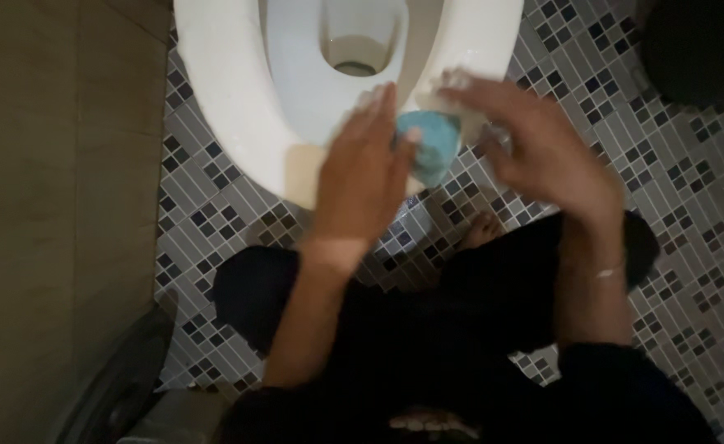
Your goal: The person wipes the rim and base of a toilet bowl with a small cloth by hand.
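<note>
While both arms are stretched forward from the bottom of the frame, the two hands are held close together over the front rim of a white toilet (230, 107). The left hand (362, 177) is seen in the middle of the frame, palm down, with its bare forearm running down toward the lower middle. The right hand (535, 140) is seen right of the middle, turned a little to the left, and it is blurred. A thin bracelet (607, 271) is worn on the right wrist.

A floor (691, 205) of small grey, white and dark tiles is seen on the right and under the toilet. A plain brown wall (58, 205) fills the left side of the frame. The toilet bowl is seen at the top middle, with its seat down and a little water at the very top. Dark trousers (461, 329) cover the lower middle, and a bare foot (481, 230) is seen just below the hands. A dark round thing (699, 49) is seen in the upper right corner.

A small blue thing (432, 148), maybe a cloth or sponge, is held between the two hands, right at the front edge of the toilet seat. The left fingers (378, 111) are kept straight and close together, and the thumb is pressed against the blue thing. The right fingers (469, 90) are curled over the top of it. How tightly it is held cannot be told, as the picture is blurred.
</note>
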